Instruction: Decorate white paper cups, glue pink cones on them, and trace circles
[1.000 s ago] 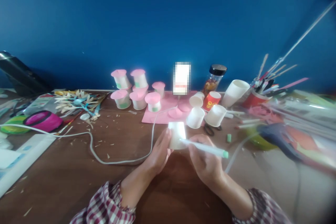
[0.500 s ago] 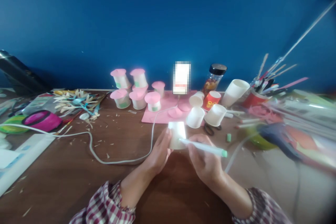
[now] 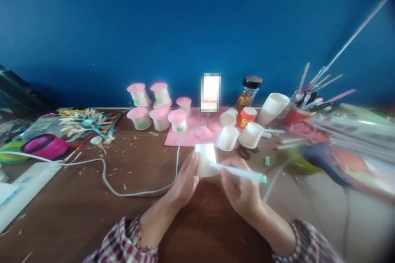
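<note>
A small white paper cup (image 3: 205,164) is held upside down by my left hand (image 3: 184,178), its fingers wrapped round the left side. My right hand (image 3: 241,185) grips a white marker pen (image 3: 242,172) with a green end, its tip against the cup's right side. Glare washes out part of the cup, so any mark on it cannot be seen. The pen's green cap (image 3: 267,161) lies on the table to the right. Beyond my hands, white paper cups (image 3: 227,138) lie beside a red paper cup (image 3: 246,118).
Several cups with pink tops (image 3: 139,118) stand stacked at the back left. Behind the held cup are pink paper (image 3: 179,139) and a bright pixelated screen (image 3: 211,91). A white cable (image 3: 135,193) crosses the table. Scissors (image 3: 243,152), a jar (image 3: 247,94) and a brush-filled cup (image 3: 298,115) sit right.
The view has shifted slightly, moving the background a little left. Both hands keep their hold, and the marker tip stays on the cup.
</note>
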A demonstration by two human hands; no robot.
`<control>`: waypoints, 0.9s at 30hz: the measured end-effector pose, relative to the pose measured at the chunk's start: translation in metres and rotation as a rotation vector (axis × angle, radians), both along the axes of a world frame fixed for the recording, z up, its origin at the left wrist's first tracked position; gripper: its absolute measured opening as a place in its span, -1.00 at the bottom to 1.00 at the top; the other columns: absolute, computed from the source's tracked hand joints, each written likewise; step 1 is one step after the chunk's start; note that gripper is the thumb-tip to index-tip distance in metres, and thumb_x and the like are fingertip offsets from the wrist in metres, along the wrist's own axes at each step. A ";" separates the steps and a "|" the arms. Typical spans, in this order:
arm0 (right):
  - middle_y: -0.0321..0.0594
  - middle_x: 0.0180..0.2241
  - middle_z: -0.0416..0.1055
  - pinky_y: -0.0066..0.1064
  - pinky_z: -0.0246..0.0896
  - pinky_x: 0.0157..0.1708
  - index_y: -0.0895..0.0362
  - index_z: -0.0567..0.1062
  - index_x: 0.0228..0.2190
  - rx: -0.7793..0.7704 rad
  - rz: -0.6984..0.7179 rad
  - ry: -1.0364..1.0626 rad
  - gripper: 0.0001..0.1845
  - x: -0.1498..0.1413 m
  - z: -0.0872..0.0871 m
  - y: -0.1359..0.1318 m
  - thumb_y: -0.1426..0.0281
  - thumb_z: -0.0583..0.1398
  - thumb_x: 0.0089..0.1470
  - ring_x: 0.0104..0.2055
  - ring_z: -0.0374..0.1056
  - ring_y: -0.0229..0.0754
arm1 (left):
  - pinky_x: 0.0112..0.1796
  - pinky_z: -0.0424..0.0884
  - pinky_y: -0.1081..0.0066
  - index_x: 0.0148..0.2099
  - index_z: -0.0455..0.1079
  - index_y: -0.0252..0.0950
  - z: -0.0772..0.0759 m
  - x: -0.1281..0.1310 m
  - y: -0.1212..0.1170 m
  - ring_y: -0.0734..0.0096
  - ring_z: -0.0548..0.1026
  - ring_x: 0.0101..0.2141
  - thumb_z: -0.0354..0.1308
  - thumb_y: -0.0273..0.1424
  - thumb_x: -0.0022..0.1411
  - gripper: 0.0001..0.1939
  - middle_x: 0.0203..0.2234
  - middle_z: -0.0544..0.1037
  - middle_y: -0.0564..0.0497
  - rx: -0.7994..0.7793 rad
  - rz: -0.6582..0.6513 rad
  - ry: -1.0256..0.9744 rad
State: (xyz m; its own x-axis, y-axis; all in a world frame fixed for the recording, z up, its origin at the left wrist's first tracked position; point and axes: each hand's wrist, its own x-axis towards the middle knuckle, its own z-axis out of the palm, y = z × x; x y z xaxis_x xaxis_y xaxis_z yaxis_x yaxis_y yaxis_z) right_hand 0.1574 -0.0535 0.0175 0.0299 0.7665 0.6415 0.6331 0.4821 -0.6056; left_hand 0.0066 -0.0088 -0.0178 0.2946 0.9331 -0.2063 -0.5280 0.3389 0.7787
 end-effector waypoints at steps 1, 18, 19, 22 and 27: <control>-0.27 -0.43 0.36 -0.40 0.30 -0.36 0.11 0.37 -0.30 0.006 -0.001 0.002 -0.93 0.000 0.001 0.000 0.48 0.15 0.11 -0.42 0.34 -0.24 | 0.08 0.23 0.11 -0.01 0.40 -0.22 0.003 0.001 0.000 0.12 0.41 0.04 0.14 -0.08 0.19 -0.58 -0.08 0.53 -0.10 -0.004 -0.007 -0.015; -0.26 -0.44 0.37 -0.40 0.30 -0.39 0.12 0.37 -0.32 0.018 -0.015 0.032 -0.95 0.002 0.006 0.001 0.47 0.13 0.12 -0.44 0.34 -0.24 | 0.10 0.30 0.23 -0.05 0.44 -0.27 0.018 0.002 0.001 0.19 0.44 0.00 0.11 -0.14 0.24 -0.64 -0.18 0.58 -0.06 -0.111 0.012 -0.049; -0.26 -0.43 0.37 -0.40 0.29 -0.39 0.12 0.37 -0.32 0.017 -0.014 0.037 -0.95 0.002 0.006 0.001 0.47 0.13 0.12 -0.43 0.34 -0.24 | 0.10 0.30 0.23 -0.05 0.44 -0.26 0.019 0.002 0.001 0.17 0.43 0.02 0.11 -0.14 0.23 -0.63 -0.16 0.58 -0.07 -0.109 0.012 -0.049; -0.27 -0.44 0.35 -0.42 0.28 -0.39 0.13 0.37 -0.33 0.010 -0.003 0.055 -0.96 0.003 0.006 0.001 0.48 0.13 0.12 -0.44 0.33 -0.26 | 0.09 0.32 0.22 -0.02 0.43 -0.26 0.021 0.002 0.001 0.14 0.40 0.07 0.13 -0.14 0.21 -0.62 -0.10 0.57 -0.07 -0.084 0.001 -0.078; -0.25 -0.42 0.36 -0.41 0.28 -0.37 0.13 0.37 -0.32 0.016 0.005 0.068 -0.95 0.003 0.006 0.002 0.49 0.13 0.12 -0.41 0.34 -0.24 | 0.13 0.29 0.23 0.03 0.41 -0.23 0.021 0.001 0.002 0.13 0.32 0.15 0.09 -0.12 0.24 -0.59 -0.01 0.53 -0.05 -0.074 -0.041 -0.100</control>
State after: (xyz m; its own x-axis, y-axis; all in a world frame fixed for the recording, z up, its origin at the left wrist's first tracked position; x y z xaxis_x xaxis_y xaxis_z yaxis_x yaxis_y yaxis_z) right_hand 0.1609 -0.0516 0.0238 0.0695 0.7568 0.6500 0.5883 0.4951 -0.6394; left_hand 0.0078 -0.0068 0.0031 0.3548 0.9032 -0.2415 -0.5865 0.4162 0.6948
